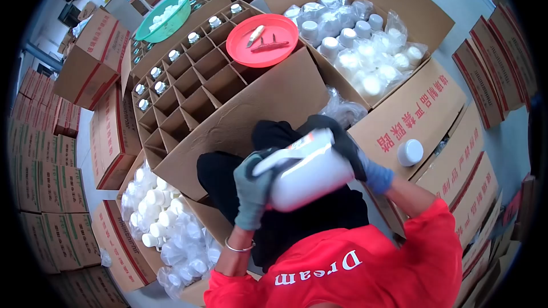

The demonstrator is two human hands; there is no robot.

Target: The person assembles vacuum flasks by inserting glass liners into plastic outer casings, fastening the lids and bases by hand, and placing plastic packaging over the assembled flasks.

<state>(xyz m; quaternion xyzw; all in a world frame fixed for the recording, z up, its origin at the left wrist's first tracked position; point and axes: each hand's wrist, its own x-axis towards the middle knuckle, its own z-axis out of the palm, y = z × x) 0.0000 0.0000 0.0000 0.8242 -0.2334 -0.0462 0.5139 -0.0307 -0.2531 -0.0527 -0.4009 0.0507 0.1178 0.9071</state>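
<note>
A large white plastic bottle (313, 179) with a partly seen orange-marked label lies tilted above my lap, slightly blurred. My left hand (252, 185), in a grey-green glove, is closed around its left end, apparently by a handle. My right hand (342, 142), in a darker glove, grips its upper right side; some of those fingers are hidden. In front of my knees stands a carton with cardboard dividers (208, 94), with several capped bottles (194, 37) in its far and left cells.
A red plate (240, 51) with a few small knives rests on the divided carton. White containers in plastic (371, 60) fill a carton at right; others (157, 217) fill one at left. A white lidded container (410, 152) stands on a closed carton. A green basin (185, 8) sits behind.
</note>
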